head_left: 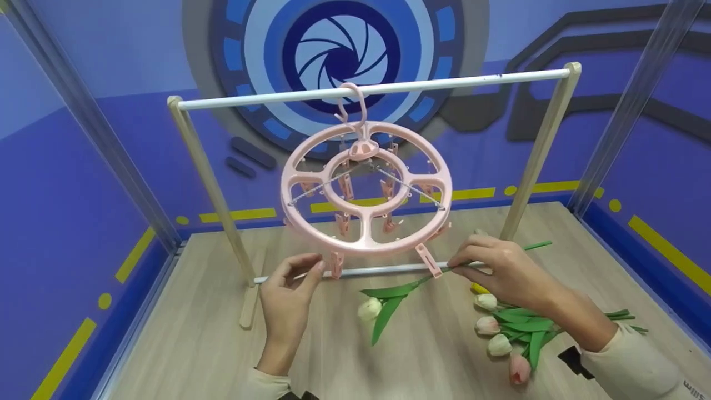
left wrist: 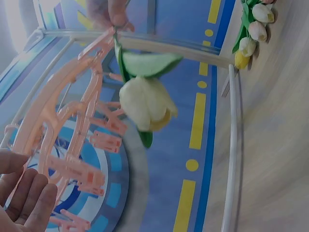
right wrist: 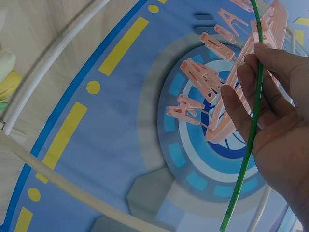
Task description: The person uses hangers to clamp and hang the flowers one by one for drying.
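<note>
A pink round clip hanger (head_left: pixel 364 244) hangs by its hook from a white rod. My right hand (head_left: pixel 502 269) pinches the green stem (right wrist: pixel 256 111) of a white tulip between thumb and fingers. The tulip's bloom (head_left: pixel 369 309) points left and down, below the hanger. Along its stem, a front-right clothespin (head_left: pixel 429 261) overlaps it close to my right fingertips. My left hand (head_left: pixel 289 303) is raised beside the front-left clothespin (head_left: pixel 336 265), fingers loosely bent with nothing held. In the left wrist view, the left fingers (left wrist: pixel 34 198) are near the hanger's rim.
Several tulips (head_left: pixel 516 328), white, pink and yellow, lie on the wooden table (head_left: pixel 189 355) at the right. The rack's wooden posts (head_left: pixel 208 183) stand on either side, with a lower white bar (head_left: pixel 383 270) between them. Patterned blue walls surround the table.
</note>
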A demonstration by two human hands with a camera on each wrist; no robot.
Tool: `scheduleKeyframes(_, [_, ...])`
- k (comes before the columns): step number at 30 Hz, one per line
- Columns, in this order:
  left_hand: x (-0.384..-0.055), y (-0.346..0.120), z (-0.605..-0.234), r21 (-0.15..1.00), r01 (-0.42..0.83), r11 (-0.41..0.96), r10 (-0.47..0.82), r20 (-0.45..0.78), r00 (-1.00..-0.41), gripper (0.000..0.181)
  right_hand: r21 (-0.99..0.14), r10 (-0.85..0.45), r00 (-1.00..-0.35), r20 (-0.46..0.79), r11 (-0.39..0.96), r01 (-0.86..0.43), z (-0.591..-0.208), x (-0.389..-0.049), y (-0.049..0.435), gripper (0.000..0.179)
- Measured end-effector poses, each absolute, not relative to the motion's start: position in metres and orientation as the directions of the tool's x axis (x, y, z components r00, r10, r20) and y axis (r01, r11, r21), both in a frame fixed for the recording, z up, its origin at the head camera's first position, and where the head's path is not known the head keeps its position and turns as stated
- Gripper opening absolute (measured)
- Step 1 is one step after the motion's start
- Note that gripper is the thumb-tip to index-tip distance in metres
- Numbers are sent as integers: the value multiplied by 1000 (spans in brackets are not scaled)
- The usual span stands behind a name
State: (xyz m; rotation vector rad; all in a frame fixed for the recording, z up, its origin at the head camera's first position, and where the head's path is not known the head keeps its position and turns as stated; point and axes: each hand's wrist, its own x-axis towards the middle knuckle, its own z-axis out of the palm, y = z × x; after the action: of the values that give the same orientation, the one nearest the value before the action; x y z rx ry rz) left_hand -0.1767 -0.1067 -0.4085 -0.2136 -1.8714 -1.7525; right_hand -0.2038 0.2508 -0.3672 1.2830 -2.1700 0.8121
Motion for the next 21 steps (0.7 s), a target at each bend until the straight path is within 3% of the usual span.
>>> scheduleKeyframes(9, [-193,-105,-411,901,426,86,-180,434,-883,29,-258,-596,-447,667,378,-889,-367,-206,259,38])
scheduleKeyframes(21, [-198,-91,-414,927,371,58,-187,375,-908,21,-268,-598,-440,670,357,-895,-369,-208,260,38])
